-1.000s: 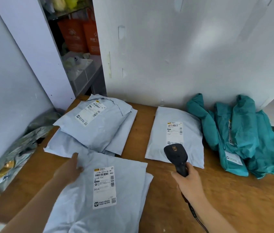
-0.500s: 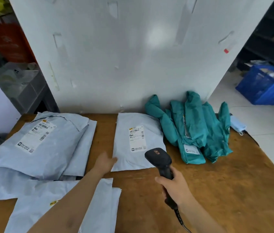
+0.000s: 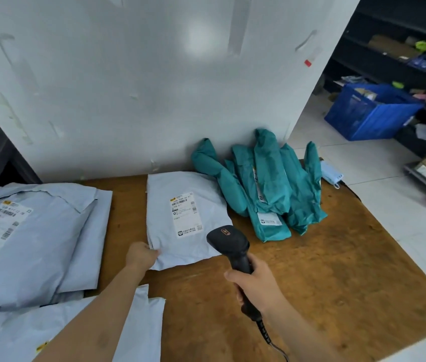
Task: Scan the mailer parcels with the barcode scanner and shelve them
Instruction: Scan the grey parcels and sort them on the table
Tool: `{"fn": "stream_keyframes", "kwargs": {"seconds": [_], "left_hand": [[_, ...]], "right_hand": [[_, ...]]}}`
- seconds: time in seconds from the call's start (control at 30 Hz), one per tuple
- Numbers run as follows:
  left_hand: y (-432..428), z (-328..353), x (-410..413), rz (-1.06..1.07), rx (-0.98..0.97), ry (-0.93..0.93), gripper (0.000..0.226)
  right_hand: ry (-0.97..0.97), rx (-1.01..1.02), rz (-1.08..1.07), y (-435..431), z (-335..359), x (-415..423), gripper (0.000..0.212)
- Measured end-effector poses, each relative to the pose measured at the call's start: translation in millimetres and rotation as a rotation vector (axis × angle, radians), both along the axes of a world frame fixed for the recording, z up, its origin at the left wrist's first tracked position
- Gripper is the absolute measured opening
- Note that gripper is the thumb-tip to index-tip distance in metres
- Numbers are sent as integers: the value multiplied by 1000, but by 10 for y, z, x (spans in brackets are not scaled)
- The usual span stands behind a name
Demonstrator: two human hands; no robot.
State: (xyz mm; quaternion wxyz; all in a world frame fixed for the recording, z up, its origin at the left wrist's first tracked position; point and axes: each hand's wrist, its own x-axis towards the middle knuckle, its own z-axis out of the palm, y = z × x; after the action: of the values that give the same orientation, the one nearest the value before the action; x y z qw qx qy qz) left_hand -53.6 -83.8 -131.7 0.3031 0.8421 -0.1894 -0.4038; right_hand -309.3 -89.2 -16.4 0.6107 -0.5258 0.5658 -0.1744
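A pale grey mailer (image 3: 164,205) with a white barcode label lies flat in the middle of the wooden table (image 3: 337,270). My left hand (image 3: 141,257) pinches its near left corner. My right hand (image 3: 256,286) grips the handle of a black barcode scanner (image 3: 230,242), whose head hovers over the mailer's near right edge. More grey mailers (image 3: 36,236) are stacked at the left, and another (image 3: 102,333) lies under my left forearm. Several teal mailers (image 3: 266,189) are heaped against the white wall panel.
A white wall panel (image 3: 141,87) backs the table. A light blue face mask (image 3: 330,173) lies at the table's far right corner. On the right, dark shelves (image 3: 402,48) hold parcels, with a blue crate (image 3: 368,111) on the tiled floor below.
The view has swung right. My left hand left the near mailer, reached forward and took the middle mailer's corner. The scanner stayed pointed over that mailer.
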Motion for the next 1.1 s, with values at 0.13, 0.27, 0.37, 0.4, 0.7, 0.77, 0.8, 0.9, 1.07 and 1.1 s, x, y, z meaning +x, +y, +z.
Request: {"fn": "stream_keyframes", "kwargs": {"seconds": [0.13, 0.27, 0.37, 0.4, 0.7, 0.77, 0.8, 0.9, 1.07, 1.1], "left_hand": [[200, 87, -34, -190, -97, -21, 40], [509, 164, -134, -415, -136, -43, 45], [725, 104, -141, -544, -19, -83, 43], [759, 105, -138, -547, 5, -95, 39], [622, 95, 18, -22, -80, 142, 33], [623, 92, 8, -21, -78, 160, 21], [626, 116, -14, -22, -80, 163, 11], [640, 110, -4, -47, -57, 149, 17], [675, 106, 2, -141, -12, 153, 12], [673, 115, -14, -142, -8, 158, 10]], "right_hand": [[-29, 33, -18, 31, 38, 49, 21], [-103, 103, -11, 68, 93, 130, 18], [-102, 129, 7, 90, 87, 201, 20], [-94, 136, 20, 105, 79, 224, 20], [42, 44, 173, 109, -19, 460, 13], [71, 19, 179, 95, -60, 499, 13], [73, 17, 178, 90, -74, 513, 12], [64, 38, 163, 90, -99, 535, 13], [63, 45, 153, 98, -115, 546, 14], [65, 45, 152, 101, -117, 545, 15]]}}
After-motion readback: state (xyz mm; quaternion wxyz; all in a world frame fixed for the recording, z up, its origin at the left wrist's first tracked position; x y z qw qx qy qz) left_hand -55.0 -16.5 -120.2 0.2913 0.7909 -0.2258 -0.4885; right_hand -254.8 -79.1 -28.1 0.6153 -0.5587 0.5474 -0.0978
